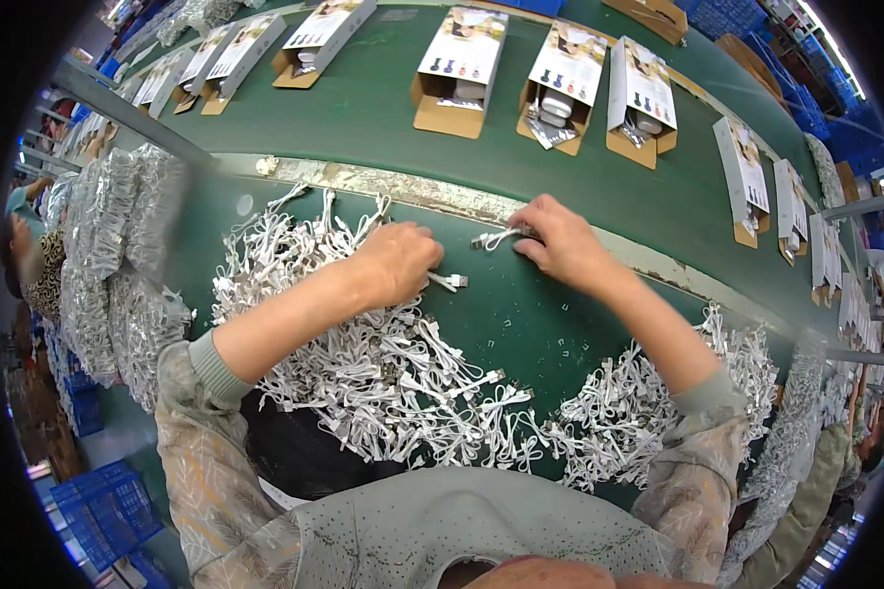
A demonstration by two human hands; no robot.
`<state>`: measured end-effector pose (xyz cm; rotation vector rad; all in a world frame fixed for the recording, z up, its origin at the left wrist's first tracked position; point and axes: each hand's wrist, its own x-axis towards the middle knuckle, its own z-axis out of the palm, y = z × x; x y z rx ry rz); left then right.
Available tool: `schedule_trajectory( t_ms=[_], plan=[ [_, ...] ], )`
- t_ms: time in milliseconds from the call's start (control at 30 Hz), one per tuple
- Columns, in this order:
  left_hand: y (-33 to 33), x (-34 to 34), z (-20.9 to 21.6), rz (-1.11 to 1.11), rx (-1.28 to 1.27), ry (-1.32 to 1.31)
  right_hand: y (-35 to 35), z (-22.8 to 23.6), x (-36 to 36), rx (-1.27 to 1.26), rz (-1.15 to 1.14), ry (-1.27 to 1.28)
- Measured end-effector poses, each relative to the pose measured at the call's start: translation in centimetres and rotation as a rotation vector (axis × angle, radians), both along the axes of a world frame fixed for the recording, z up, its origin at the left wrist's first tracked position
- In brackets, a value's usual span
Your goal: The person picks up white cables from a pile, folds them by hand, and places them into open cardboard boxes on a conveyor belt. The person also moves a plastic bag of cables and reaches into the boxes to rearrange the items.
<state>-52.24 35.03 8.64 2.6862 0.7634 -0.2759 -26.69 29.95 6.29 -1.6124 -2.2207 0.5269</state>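
Observation:
My right hand pinches a short bundled white USB cable between thumb and fingers, near the ledge at the far side of the green worktop. To its left, my left hand is closed, fingers curled, over the far part of a big heap of white USB cables. Another white USB cable sticks out from under its fingers, plug pointing right; the grip itself is hidden by the hand. A second heap of white cables lies beneath my right forearm.
A worn pale ledge divides the worktop from a green conveyor belt carrying several open cartons, such as one white box. Clear bags of cables stack at the left. Blue crates stand lower left. Tiny clear bits dot the worktop.

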Motion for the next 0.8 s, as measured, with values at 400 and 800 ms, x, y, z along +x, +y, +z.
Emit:
schedule_trajectory(
  t_ms=[400,800],
  plan=[
    [0.5,-1.0,2.1,0.449,-0.204,-0.267,10.9,-2.1,-3.0,-0.355,-0.634,0.910],
    [14.5,-3.7,-2.2,0.841,-0.054,-0.541,4.1,-1.2,-6.8,0.062,-0.239,0.371]
  ],
)
